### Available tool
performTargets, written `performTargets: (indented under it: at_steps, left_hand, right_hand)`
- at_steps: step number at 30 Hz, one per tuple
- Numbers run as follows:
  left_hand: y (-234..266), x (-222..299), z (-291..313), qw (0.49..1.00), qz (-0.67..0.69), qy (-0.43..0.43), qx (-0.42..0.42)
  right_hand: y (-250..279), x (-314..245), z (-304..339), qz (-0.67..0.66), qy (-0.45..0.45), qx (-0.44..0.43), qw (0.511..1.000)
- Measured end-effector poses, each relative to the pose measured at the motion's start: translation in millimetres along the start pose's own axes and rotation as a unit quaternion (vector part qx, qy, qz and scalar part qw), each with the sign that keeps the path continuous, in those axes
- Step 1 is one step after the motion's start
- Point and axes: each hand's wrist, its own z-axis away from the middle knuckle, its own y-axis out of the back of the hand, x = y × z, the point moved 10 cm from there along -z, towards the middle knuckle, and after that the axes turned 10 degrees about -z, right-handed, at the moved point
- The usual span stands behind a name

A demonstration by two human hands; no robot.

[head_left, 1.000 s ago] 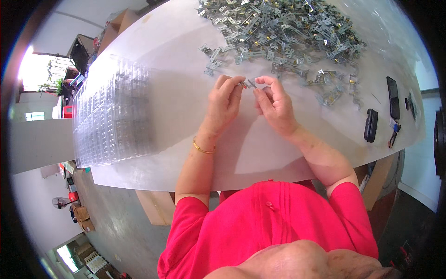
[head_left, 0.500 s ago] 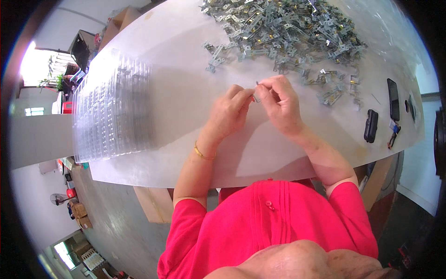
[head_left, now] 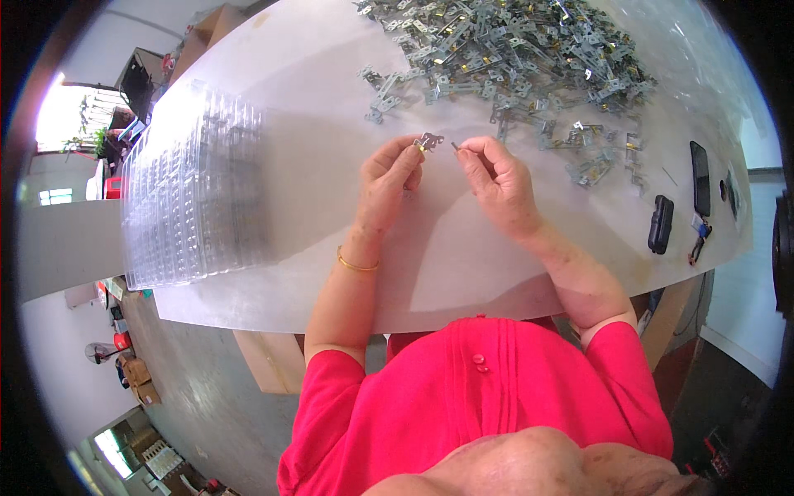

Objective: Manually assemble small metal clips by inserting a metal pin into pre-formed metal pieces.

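My left hand (head_left: 389, 180) pinches a small metal hinge (head_left: 429, 141) between thumb and fingertips, just above the white table (head_left: 463, 256). My right hand (head_left: 496, 178) is a short gap to its right and pinches a thin metal pin (head_left: 455, 146) that points toward the hinge. The two parts are apart, not touching. A large heap of similar metal hinges (head_left: 513, 50) lies beyond both hands at the far side of the table, with several loose ones (head_left: 591, 161) to the right of my right hand.
A stack of clear plastic blister trays (head_left: 194, 198) lies on the table's left. A dark phone (head_left: 700, 177), a black oblong case (head_left: 660, 223) and a small bunch of keys (head_left: 697, 244) lie at the right end. Cardboard boxes stand beyond the far-left corner.
My hands were joined together around the hinge; they have now drawn apart and moved slightly farther up the table, the left keeping the hinge and the right holding the pin.
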Motion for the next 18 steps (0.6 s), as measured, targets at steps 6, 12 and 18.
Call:
performTargets:
  at_steps: [6,12,18]
  left_hand:
    - [0,-4,-1,0.999,-0.027,-0.010,-0.020]
    - [-4,2,0,0.996,-0.079,-0.024,-0.027]
    - [-8,21,3,0.977,-0.180,-0.110,-0.030]
  right_hand:
    - [-5,3,0,0.000,-0.005,-0.017,1.000]
    - [-5,4,1,0.014,-0.017,-0.015,1.000]
    - [-3,3,0,0.031,-0.009,-0.012,0.999]
